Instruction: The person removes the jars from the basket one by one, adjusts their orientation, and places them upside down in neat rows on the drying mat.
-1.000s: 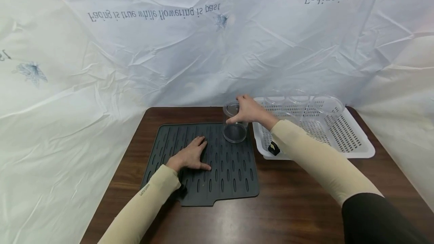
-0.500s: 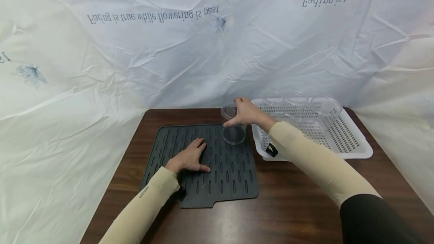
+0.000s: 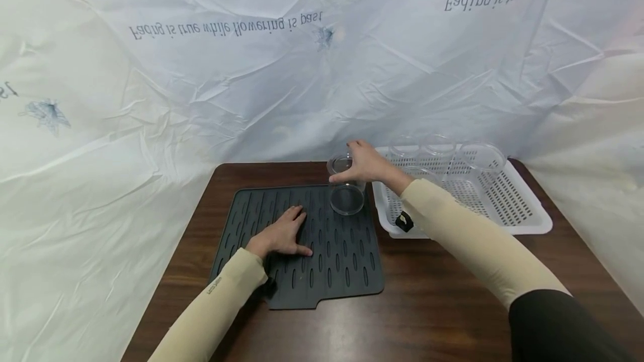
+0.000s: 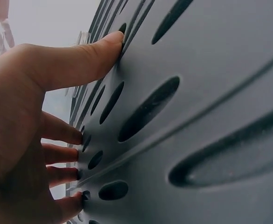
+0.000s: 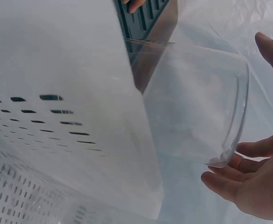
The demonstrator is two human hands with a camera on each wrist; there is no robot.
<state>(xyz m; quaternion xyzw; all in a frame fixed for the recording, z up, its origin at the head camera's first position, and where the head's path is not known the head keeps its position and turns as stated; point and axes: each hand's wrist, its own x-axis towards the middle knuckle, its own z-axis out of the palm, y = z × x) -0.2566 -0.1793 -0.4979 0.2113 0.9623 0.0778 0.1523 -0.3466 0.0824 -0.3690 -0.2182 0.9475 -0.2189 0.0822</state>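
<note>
A clear cup [image 3: 347,201] stands on the back right corner of the dark grey ribbed mat [image 3: 332,272]. My right hand [image 3: 364,163] is around the cup's upper end, thumb on the near side and fingers on the far side. In the right wrist view the thumb is apart from the cup [image 5: 197,98], while the fingertips [image 5: 220,184] are at or very near its edge; contact is hard to tell. Lower left, my left hand [image 3: 283,235] rests on the mat with fingers spread, its fingertips [image 4: 69,175] touching the surface in the left wrist view.
Right of the mat is a white perforated basket [image 3: 533,222], with several clear cups [image 3: 483,156] in it. Both stand on a brown wooden table [image 3: 427,300]. A white printed sheet [image 3: 241,94] hangs behind the table and along its sides.
My right hand has risen slightly over the last half second while the cup stays in place on the mat. The left hand keeps its position. The head view has shifted slightly.
</note>
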